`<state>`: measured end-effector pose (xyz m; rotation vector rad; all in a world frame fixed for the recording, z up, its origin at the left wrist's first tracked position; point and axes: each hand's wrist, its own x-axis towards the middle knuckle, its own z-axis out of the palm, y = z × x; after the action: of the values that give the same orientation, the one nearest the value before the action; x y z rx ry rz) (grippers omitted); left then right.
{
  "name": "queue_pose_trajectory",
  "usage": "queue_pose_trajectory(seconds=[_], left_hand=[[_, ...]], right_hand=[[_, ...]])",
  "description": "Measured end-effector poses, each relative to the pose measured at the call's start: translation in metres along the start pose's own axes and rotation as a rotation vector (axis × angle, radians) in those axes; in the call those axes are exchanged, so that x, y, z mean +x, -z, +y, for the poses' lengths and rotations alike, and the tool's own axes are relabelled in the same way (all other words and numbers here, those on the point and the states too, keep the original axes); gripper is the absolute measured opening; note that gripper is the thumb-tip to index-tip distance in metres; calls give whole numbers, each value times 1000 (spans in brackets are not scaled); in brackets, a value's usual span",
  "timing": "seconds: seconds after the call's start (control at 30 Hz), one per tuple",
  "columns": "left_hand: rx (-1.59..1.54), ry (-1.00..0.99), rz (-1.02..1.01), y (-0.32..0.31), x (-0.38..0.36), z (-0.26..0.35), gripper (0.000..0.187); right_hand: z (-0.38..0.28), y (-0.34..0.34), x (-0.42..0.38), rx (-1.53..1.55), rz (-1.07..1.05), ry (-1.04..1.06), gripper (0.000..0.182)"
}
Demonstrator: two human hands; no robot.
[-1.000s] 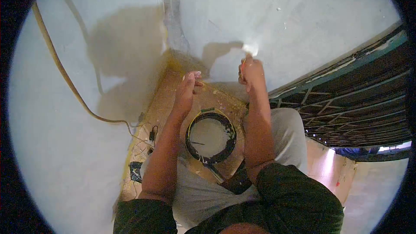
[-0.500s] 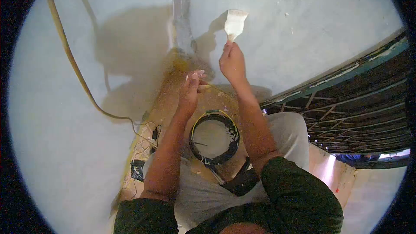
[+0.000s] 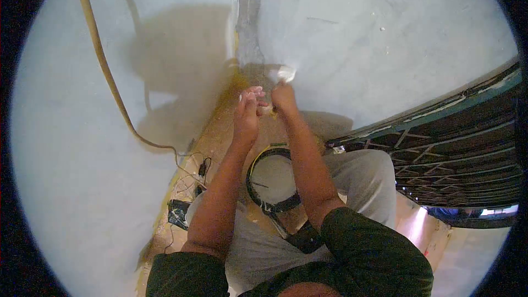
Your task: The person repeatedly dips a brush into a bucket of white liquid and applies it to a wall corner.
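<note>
My right hand grips a putty knife whose blade is coated white. The blade lies close to the right-hand wall, low beside the corner, and looks blurred. Just left of it, my left hand is raised with its fingers loosely bent and apart, whitish smears on the fingertips. A grey strip of filler runs up the wall corner above both hands. Below my forearms, between my legs, stands a round black bucket of pale grey paste with a thin dark stick in it; my right forearm covers part of its rim.
A tan cable hangs along the left wall and curves down to the floor. Wires and a small black box lie at the wall's foot. To the right is a dark folding metal gate.
My right hand has brought the putty knife down and left, nearer the corner and my left hand. My left hand keeps a similar pose. The view has shifted slightly.
</note>
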<state>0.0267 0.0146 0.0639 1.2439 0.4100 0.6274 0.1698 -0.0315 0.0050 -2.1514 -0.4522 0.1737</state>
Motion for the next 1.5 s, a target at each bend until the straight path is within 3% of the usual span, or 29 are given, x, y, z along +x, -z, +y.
queue_pose_trajectory(seconds=[0.03, 0.1, 0.17, 0.2, 0.23, 0.27, 0.33, 0.37, 0.47, 0.53, 0.57, 0.63, 0.67, 0.73, 0.8, 0.87, 0.93, 0.97, 1.03, 1.07, 1.13, 1.23, 1.3, 1.37, 1.4, 1.47, 1.5], left_hand=[[0, -2, 0, 1, 0, -1, 39], [46, -7, -9, 3, -1, -1, 39], [41, 5, -14, 1, -3, -2, 39], [38, 16, -14, 0, -4, -2, 38], [36, 15, -19, -1, -5, -1, 38], [42, 21, -30, 0, -6, 2, 38], [48, 22, -38, 0, -6, 7, 38], [41, 14, -15, -1, -7, 10, 37], [20, -18, 40, 1, -5, 13, 36], [1, -44, 72, 1, -3, 12, 35], [18, -62, 112, 1, -2, 11, 38], [37, -85, 155, 2, -2, 13, 41], [36, -81, 143, 1, -2, 15, 41], [35, -77, 129, 0, -3, 11, 41], [63, -163, 137, 0, 0, 4, 39], [49, -120, 135, -1, -2, 7, 35], [40, -76, 127, -1, -1, 8, 30], [0, -65, 130, 0, 1, 4, 30], [-39, -56, 133, 1, 2, 2, 30], [-13, -100, 153, 1, 2, 2, 30], [14, -144, 181, 1, 1, 6, 30], [24, -113, 197, 0, 0, 15, 29], [-11, -131, 185, 2, 2, 11, 27], [8, -152, 166, 2, 3, 8, 27], [34, -167, 145, 2, 1, 8, 26], [15, -131, 146, -1, -2, 12, 26], [1, -94, 151, -3, -3, 14, 27]], right_hand=[[-15, 17, 6, 6, 104, 117, 27], [-54, 58, 32, -94, -40, -43, 17], [-43, 72, 78, 60, -71, 268, 30], [-103, 109, 31, 59, -65, 267, 30], [-189, 122, -1, 476, 166, -177, 33], [-193, 117, -2, 475, 169, -173, 33], [-200, 109, 0, 25, 589, 468, 36], [-203, 109, -6, 27, 589, 470, 36], [-204, 108, -27, 70, 544, 520, 40], [-177, 97, -22, 257, 181, 304, 38], [-166, 89, -15, 257, 179, 312, 38], [-152, 77, -2, 280, 16, 57, 32], [-162, 82, -1, 282, 15, 63, 32], [-192, 100, -5, 562, -195, -113, 24], [-213, 106, 11, 648, -256, -78, 22], [-229, 102, 36, 730, -320, -45, 20], [-245, 83, 55, 566, -11, 262, 22], [-251, 72, 53, 568, -10, 263, 22], [-262, 54, 46, 279, 470, 728, 29], [-260, 52, 41, 282, 468, 729, 29], [-252, 49, 24, 400, 89, 507, 36], [-223, 41, 14, 203, 155, 466, 36], [-222, 68, -3, 235, 19, 169, 22], [-202, 89, 0, 569, -101, -8, 18], [-210, 107, -7, 566, -98, -6, 18], [-225, 145, -16, 998, -426, -402, 21], [-217, 149, -6, 1024, -567, -397, 18]])
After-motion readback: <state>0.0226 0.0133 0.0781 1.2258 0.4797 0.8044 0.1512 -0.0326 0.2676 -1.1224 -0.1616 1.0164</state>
